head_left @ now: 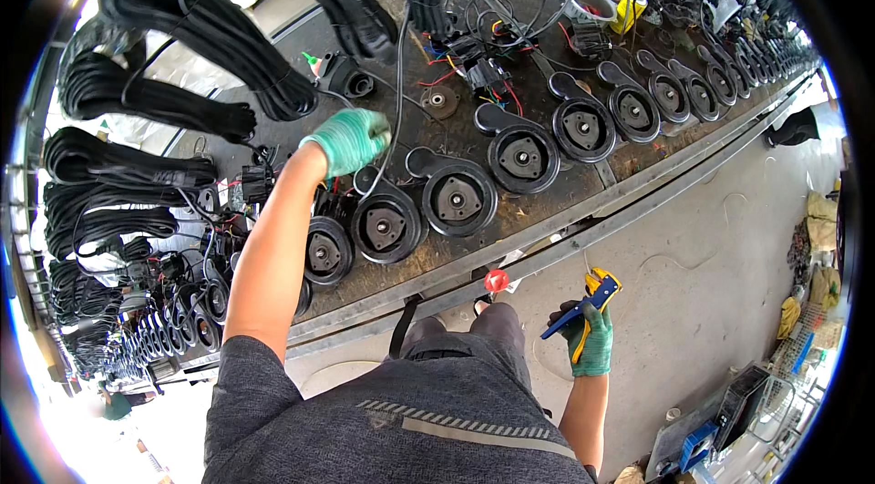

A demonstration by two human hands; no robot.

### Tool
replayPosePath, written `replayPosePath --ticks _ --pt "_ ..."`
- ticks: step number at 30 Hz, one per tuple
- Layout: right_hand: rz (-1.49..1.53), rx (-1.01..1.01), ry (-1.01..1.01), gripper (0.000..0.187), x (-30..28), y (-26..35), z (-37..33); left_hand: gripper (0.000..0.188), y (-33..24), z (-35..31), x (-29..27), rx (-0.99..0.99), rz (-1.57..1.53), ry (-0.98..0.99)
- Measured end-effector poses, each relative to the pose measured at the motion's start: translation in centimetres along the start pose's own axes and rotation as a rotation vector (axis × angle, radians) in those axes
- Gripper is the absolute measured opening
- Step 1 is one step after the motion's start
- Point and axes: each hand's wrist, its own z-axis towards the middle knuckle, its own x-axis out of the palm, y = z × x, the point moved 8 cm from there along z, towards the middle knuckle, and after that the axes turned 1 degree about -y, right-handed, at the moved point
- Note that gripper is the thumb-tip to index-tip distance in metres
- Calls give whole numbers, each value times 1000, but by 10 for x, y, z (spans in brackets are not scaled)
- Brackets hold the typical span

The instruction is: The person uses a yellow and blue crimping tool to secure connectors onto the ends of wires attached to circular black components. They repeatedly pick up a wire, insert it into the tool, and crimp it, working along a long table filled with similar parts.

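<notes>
My left hand (351, 139), in a green glove, reaches over the bench with its fingers curled closed at a thin black cable (398, 87) that hangs from a bundle above. Below that hand lie round black pump-like housings (384, 226), each with a grey metal plate and a shaft at its centre. In my right hand (591, 338), gloved in green and dark fabric, is a blue and yellow wire stripper (592, 302). It is held off the bench's near edge, above the floor.
Coiled black cable bundles (210, 28) hang over the brown bench (538, 220). Black motor units (483, 69) with coloured wires lie beyond the housings, near a yellow container (629, 12). A metal rail (638, 181) edges the bench. A red round object (496, 281) sits below it.
</notes>
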Motion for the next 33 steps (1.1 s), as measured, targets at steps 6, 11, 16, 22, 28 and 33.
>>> replayPosePath --ticks 6,11,16,22,28,33 --pt "56 33 -40 44 -28 12 37 26 -31 44 -21 71 -196 -205" --pt "1 93 -72 39 -48 13 58 49 76 93 30 -8 -280 76" --pt "-75 67 -67 40 -31 22 58 56 108 52 -40 -295 725 -30" --pt "-116 55 -69 41 -15 18 37 61 337 43 -42 -536 695 -446" --pt "-153 -52 -146 39 -6 29 -7 59 333 -1 17 -402 624 -200" --pt "-94 -98 -188 37 -33 34 -56 50 230 -1 9 -366 491 -257"
